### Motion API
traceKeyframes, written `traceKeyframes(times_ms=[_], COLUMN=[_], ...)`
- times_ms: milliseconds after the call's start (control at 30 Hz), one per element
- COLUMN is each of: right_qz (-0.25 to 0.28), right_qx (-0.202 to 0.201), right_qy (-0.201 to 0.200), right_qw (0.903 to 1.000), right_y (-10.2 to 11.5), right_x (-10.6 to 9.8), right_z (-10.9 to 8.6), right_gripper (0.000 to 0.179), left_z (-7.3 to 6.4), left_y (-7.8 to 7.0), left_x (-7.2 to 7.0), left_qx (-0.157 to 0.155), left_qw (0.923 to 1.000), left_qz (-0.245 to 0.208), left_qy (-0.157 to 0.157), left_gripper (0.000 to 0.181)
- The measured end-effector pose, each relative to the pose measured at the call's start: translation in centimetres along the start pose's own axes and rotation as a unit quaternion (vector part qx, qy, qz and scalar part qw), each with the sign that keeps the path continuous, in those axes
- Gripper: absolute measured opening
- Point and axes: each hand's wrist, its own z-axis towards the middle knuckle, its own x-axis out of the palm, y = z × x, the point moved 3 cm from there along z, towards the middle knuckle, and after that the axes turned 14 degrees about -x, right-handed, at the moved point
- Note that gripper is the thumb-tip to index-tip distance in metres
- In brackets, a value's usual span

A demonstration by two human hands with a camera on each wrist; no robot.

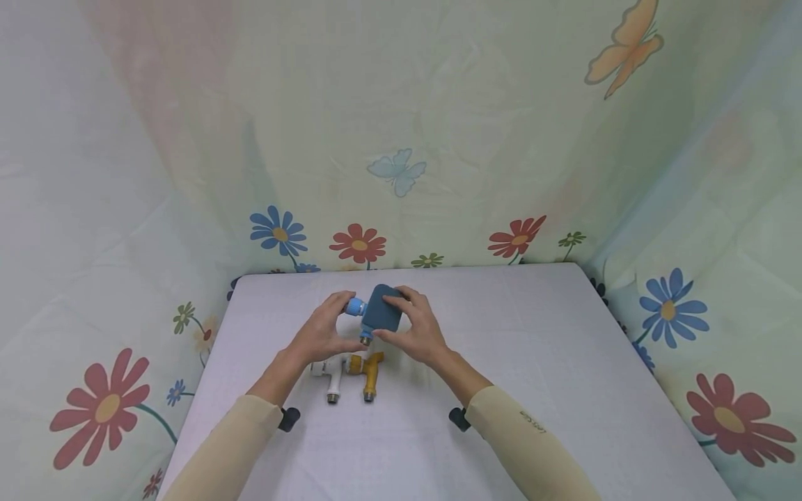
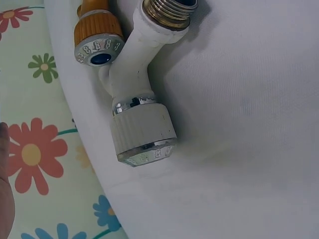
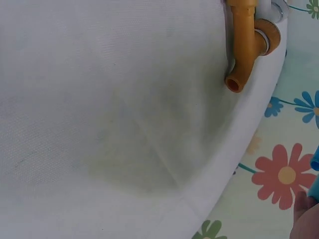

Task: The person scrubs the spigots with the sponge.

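Above the table, my left hand (image 1: 319, 332) grips a light blue tap (image 1: 355, 307), its fingers at the round knob and its thumb near the threaded metal end. My right hand (image 1: 418, 327) pinches a dark teal, flat, round-cornered piece (image 1: 383, 310) that covers the middle of the tap; its exact kind I cannot tell. Lower down, a white tap (image 1: 335, 376) and a yellow-orange tap (image 1: 372, 376) lie side by side on the table. The left wrist view shows the white tap's ribbed knob (image 2: 143, 129) closely; in the right wrist view, part of the blue tap (image 3: 315, 162) shows at the edge.
A white cloth covers the table (image 1: 532, 348). Behind it and along both sides hangs a curtain (image 1: 464, 104) printed with flowers and butterflies. Dark wrist-camera mounts (image 1: 459, 419) sit under the forearms, beside the beige sleeves (image 1: 526, 445).
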Motion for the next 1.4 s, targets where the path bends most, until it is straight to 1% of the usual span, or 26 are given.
traceKeyframes(times_ms=[100,200,433,567,667,800,1133,1233,1400], right_qz=[0.0,0.001,-0.003,-0.002,0.0,-0.003,-0.027,-0.035,-0.04], right_qx=[-0.008,-0.009,-0.005,-0.006,-0.01,-0.011,0.021,0.03,0.041], right_qy=[0.009,0.016,0.02,0.016,0.011,0.006,0.007,0.01,0.01], right_qw=[0.9999,0.9998,0.9998,0.9999,0.9999,0.9999,0.9994,0.9989,0.9983], right_y=[0.2,0.3,0.4,0.3,0.3,0.4,0.5,0.7,0.8], right_x=[0.1,0.2,0.3,0.3,0.2,0.2,0.4,0.3,0.2], right_z=[0.1,0.1,0.1,0.1,0.1,0.2,0.5,0.7,1.0], right_gripper=[0.072,0.072,0.072,0.072,0.071,0.071,0.071,0.071,0.071], left_z=[0.0,-0.1,-0.2,-0.2,-0.2,-0.1,-0.2,-0.2,-0.2], left_y=[0.0,-0.1,-0.3,-0.4,-0.4,-0.5,-1.0,-1.0,-1.0], left_x=[0.1,0.1,0.2,0.4,0.5,0.5,0.4,0.5,0.6], left_qx=[0.009,0.015,0.027,0.027,0.019,0.016,0.019,0.027,0.038], left_qw=[0.9999,0.9999,0.9994,0.9994,0.9996,0.9995,0.9994,0.9992,0.999], left_qz=[0.002,-0.002,-0.013,-0.014,-0.011,-0.01,-0.004,0.001,0.009], left_qy=[-0.003,-0.002,0.014,0.018,0.018,0.024,0.028,0.031,0.023], left_gripper=[0.106,0.106,0.105,0.106,0.108,0.108,0.108,0.109,0.11])
